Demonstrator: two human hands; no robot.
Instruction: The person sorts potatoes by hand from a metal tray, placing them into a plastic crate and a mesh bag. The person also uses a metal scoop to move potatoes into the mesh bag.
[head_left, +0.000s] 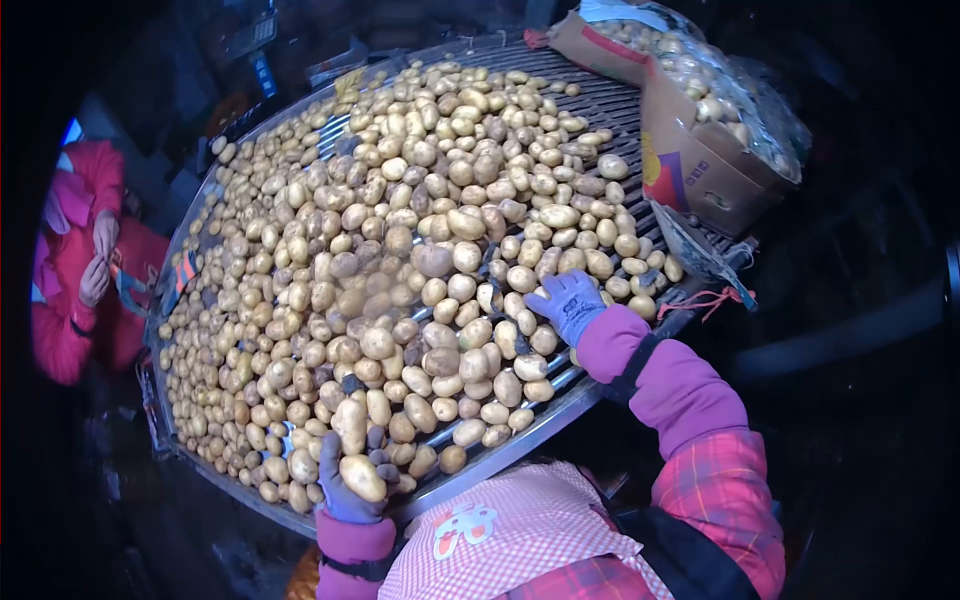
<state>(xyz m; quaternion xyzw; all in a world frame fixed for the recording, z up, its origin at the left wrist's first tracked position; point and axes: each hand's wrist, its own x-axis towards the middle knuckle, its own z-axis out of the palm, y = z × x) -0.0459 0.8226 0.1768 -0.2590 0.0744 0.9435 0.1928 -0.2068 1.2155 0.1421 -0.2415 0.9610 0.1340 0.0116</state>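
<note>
A wide slatted metal sorting table (480, 460) is heaped with pale yellow potatoes (377, 343), some smeared with dark soil. At the near edge, my left hand (345, 500), in a grey-purple glove, has its thumb and fingers curled around a potato (362, 478). Just beyond it lies a larger, long potato (349, 425). My right hand (570, 303), gloved in the same colour, reaches over the right side of the heap. Its fingers are apart and rest against potatoes there, with nothing in its grasp.
An open cardboard box (700, 165) lined with clear plastic and filled with potatoes stands at the table's far right corner. Red string (705, 300) hangs at the right edge. Across the table on the left, a person in red (85, 250) holds both hands together.
</note>
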